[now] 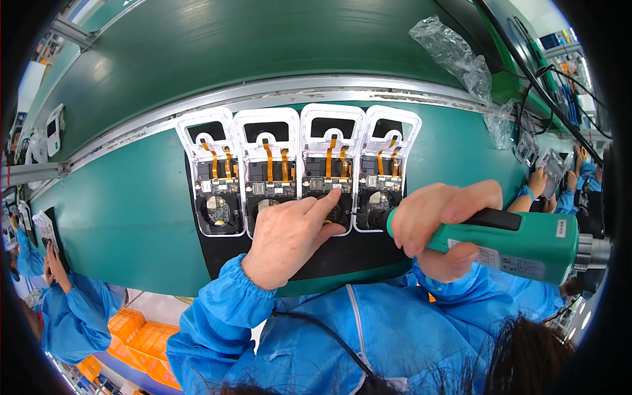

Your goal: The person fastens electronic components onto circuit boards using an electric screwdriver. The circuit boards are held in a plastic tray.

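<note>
Four... Several white-framed electronic devices lie side by side on a black mat [303, 257], with circuit boards, orange flex cables and round black parts exposed. My left hand [288, 238] rests over the third device from the left [320, 172]. Its index finger presses on the board and its thumb lies apart, beside the round black part; the other fingers are partly hidden. In my right hand [440, 224] is a green electric screwdriver [533, 245], gripped sideways. The screwdriver's dark tip points left, between the third device and the rightmost device [380, 187]; exact contact cannot be made out.
An aluminium rail [263, 92] runs behind the devices, with a dark green belt surface [263, 46] beyond. Clear plastic bags [454, 56] and black cables lie at upper right. Co-workers in blue sleeves [82, 316] work at both sides. Orange crates [148, 342] stand at lower left.
</note>
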Demonstrator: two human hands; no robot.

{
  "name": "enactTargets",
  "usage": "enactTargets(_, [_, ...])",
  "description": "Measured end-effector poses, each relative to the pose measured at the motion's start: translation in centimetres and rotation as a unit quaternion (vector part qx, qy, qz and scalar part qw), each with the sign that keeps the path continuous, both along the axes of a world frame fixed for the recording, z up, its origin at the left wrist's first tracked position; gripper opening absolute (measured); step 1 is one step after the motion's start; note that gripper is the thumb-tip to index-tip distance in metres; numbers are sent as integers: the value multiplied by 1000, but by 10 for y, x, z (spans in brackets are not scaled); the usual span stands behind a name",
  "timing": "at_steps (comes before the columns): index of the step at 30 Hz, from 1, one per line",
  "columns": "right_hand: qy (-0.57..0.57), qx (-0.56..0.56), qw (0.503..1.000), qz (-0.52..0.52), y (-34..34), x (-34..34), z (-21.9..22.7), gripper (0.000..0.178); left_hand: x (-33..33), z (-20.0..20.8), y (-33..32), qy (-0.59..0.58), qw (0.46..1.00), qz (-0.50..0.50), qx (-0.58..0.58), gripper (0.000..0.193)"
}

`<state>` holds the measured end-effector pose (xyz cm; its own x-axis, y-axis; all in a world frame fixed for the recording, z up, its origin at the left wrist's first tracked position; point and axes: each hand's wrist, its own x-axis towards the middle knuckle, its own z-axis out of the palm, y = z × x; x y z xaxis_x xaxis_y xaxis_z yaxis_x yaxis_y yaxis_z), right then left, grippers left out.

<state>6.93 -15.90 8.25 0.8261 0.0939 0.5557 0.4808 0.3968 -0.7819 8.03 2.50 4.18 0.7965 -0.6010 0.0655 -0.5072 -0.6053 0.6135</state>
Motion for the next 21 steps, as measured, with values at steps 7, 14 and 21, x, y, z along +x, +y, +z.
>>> enactTargets(7, [-62, -74, 995, -22, 9, 1, -1, 32, 0, -3, 4, -9, 1000, -9, -5, 46])
enactTargets(14, [5, 17, 1000, 7, 12, -7, -5, 24, -2, -5, 6, -25, 1000, -15, -5, 44])
enactTargets(21, [-18, 4, 1000, 16, 12, -6, -6, 24, -3, -7, 4, -34, 999, -21, 3, 43])
